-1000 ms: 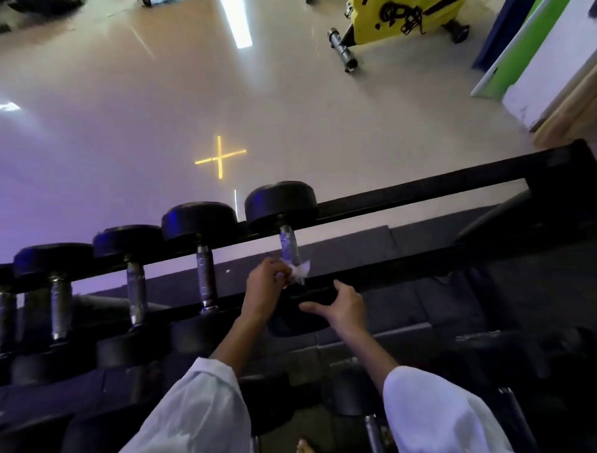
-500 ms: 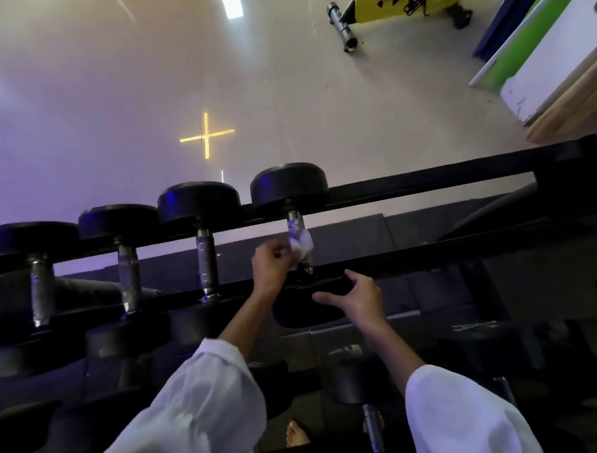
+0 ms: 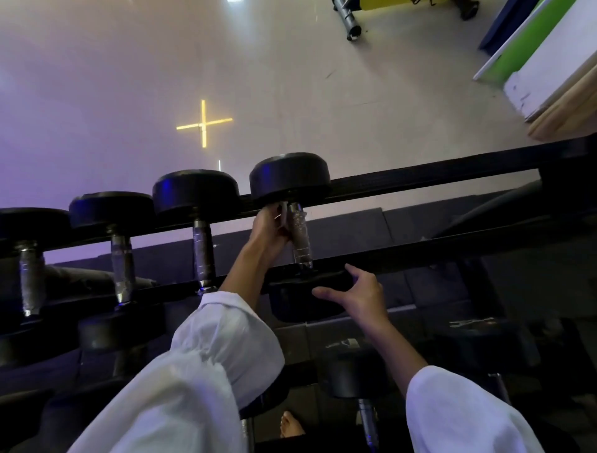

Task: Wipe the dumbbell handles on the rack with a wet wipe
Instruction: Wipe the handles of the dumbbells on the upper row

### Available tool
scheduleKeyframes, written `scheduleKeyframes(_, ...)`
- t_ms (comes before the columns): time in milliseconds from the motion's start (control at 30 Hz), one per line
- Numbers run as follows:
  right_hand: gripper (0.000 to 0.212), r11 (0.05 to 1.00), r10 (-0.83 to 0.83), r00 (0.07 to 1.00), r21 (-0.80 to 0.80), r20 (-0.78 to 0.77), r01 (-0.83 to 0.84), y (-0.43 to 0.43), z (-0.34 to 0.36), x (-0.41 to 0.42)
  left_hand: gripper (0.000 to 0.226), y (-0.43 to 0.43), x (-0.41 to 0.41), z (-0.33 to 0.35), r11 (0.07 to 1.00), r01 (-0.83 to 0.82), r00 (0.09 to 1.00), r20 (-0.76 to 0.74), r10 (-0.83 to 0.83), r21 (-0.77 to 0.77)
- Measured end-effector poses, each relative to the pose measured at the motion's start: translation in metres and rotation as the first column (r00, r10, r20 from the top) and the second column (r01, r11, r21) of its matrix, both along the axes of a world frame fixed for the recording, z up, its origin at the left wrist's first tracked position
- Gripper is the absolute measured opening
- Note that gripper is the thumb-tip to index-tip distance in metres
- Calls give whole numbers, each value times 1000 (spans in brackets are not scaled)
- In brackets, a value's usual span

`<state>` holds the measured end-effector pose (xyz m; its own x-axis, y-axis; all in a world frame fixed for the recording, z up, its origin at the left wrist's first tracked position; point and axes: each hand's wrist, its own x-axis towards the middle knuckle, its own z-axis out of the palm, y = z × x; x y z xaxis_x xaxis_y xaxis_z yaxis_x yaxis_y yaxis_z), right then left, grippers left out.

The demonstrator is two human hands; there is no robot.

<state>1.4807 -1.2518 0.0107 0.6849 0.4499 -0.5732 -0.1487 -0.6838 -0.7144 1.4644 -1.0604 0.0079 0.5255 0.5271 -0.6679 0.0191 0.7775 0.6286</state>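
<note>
I looked down over a black dumbbell rack [image 3: 420, 182] whose two rails ran across the view from lower left to upper right. Its upper tier held four round-headed dumbbells side by side, each laid across both rails with a knurled metal grip bridging the gap.

The rightmost dumbbell [image 3: 289, 176] was the one being worked on. My left hand [image 3: 269, 229] was curled against the left side of its handle [image 3: 300, 239], close under the far head. That hand pinched the wet wipe [image 3: 283, 214], which showed only as a pale sliver between the fingers and the metal. My right hand [image 3: 358, 296] was spread, fingers apart and straight, lying over the near head of the same dumbbell just below the front rail. It held nothing, and I could not tell how firmly it pressed.

The three other dumbbells [image 3: 195, 190] sat to the left, untouched by either hand. A lower tier, very dim, held more dumbbells [image 3: 355, 378]. Both arms wore loose white sleeves [image 3: 200, 372] pushed up the forearm. A bare foot [image 3: 290, 425] showed at the bottom edge.

Beyond the rack lay a pale floor [image 3: 323, 97] marked with a yellow cross [image 3: 204, 123]. A yellow machine [image 3: 387, 4] stood at the top edge, and a green and white panel [image 3: 533, 48] leaned at the right.
</note>
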Motion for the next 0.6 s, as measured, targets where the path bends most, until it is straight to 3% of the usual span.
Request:
scheduleKeyframes(100,98,1000,-1,1000,-8,7,1,0,0,1,43,-17,-15,-18,970,241,962,-139,-236,20)
scheduleKeyframes(167,97,1000,-2,1000,-2,1,2,0,1,0,49,-26,-27,-15,927,376,915,-154,-373,-12)
scheduleKeyframes(233,97,1000,-5,1000,3,-3,5,1,1,0,49,-20,-20,-8,947,311,940,-120,-319,-78)
scheduleKeyframes(333,98,1000,-13,1000,5,4,13,1,0,0,36,-3,4,-8,994,37,999,8,-37,-104)
scheduleKeyframes(367,98,1000,-16,1000,5,6,16,1,-1,0,35,-3,6,-14,995,19,1000,4,-19,-96)
scheduleKeyframes(500,99,1000,-16,1000,13,-6,16,0,0,-1,36,-21,-24,-31,971,230,966,-105,-237,-69)
scheduleKeyframes(600,96,1000,-7,1000,10,6,7,0,0,0,26,-19,-33,-19,979,180,970,-181,-161,93)
